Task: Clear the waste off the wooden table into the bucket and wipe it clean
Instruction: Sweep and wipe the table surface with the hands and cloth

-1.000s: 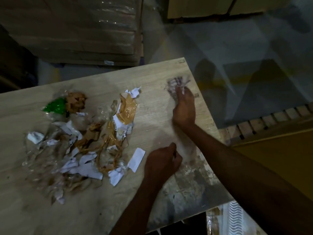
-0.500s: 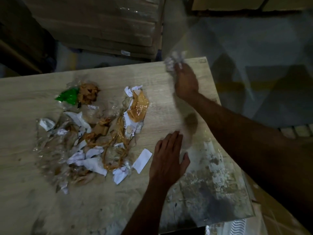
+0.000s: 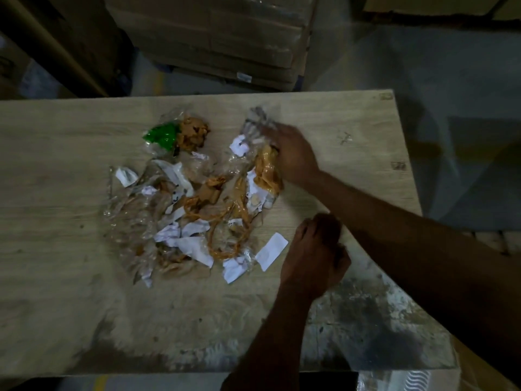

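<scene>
Right hand is at the right edge of the waste. Its fingers are curled round a clear plastic scrap and the hand's underside is against the orange tape. It's motion-blurred, so the finger detail is soft. Left hand is nearer the camera, over the table. It's curled into a fist with nothing visible in it, just right of the white slip. Can't tell whether it touches the slip.

Waste sits mid-table in one loose pile of clear film, torn white paper and orange strands. Green wrapper and brown wad are at the pile's far side, touching each other.

The table's near right corner has a grey-white worn patch. A film-wrapped stack stands past the far edge.

Diff vs 0.5 s ago:
- Right hand was up at the far table edge, well apart from the pile and holding the same scrap. It's now at the pile.
- Left hand was flat with fingers spread. It's now curled.
- Pile and slip look unmoved.

Writing:
- The white label on the stack is too small to read.
- The stickers by the table's right edge are illegible.
- The print on one white scrap in the pile is illegible too.
</scene>
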Motion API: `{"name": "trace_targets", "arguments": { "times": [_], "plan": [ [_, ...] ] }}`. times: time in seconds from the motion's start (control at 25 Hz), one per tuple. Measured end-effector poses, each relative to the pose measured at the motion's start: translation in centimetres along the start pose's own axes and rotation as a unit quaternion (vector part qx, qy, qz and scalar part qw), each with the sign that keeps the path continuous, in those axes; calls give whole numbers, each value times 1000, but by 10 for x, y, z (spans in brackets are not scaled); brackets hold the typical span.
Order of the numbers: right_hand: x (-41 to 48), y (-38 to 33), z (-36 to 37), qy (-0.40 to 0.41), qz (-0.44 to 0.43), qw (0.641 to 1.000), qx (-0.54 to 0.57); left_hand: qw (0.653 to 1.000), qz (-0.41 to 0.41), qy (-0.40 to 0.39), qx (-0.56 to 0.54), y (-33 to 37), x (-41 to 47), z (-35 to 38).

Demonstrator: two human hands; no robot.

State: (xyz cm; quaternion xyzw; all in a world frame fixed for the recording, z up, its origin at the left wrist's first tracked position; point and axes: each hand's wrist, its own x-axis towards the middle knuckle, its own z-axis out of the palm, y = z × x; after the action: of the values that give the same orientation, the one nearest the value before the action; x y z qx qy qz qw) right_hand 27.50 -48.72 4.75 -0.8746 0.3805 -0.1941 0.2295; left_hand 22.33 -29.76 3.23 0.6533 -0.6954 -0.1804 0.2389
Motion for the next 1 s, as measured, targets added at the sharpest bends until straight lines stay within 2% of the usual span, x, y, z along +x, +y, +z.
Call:
{"name": "trace_targets", "arguments": {
  "times": [0.08, 0.2, 0.32, 0.4, 0.52, 0.6, 0.68, 0.8, 0.88, 1.0],
  "plan": [
    [-26, -24, 10, -38, -30, 999, 6, 999, 46, 8, -12, -4, -13, 0],
    [-55, -37, 15, -22, -24, 998, 52, 994, 101, 5, 35, -20, -55, -3],
    [-19, -36, 22, 46, 79, 994, 53, 992, 102, 15, 77, -38, -107, -12],
    [15, -39, 29, 50, 133, 989, 34, 988, 123, 20, 90, -47, -123, -18],
    [23, -64, 41, -12, 67, 997, -19, 983, 135, 37, 121, -58, -135, -28],
    [1, -78, 47, -45, 8, 998, -32, 980, 109, 69, 150, -66, -146, -44],
    [-19, -84, 45, -50, -3, 999, 14, 979, 40, 119, 162, -76, -158, -68],
    [4, -95, 34, 54, 100, 989, 96, 975, -53, 166, 136, -97, -168, -108],
    [41, -109, 35, 89, 120, 984, 97, 971, -80, 190, 119, -114, -171, -127],
    [90, -145, 42, 43, 32, 998, 43, 950, -104, 262, 135, -130, -180, -138]
  ]
}}
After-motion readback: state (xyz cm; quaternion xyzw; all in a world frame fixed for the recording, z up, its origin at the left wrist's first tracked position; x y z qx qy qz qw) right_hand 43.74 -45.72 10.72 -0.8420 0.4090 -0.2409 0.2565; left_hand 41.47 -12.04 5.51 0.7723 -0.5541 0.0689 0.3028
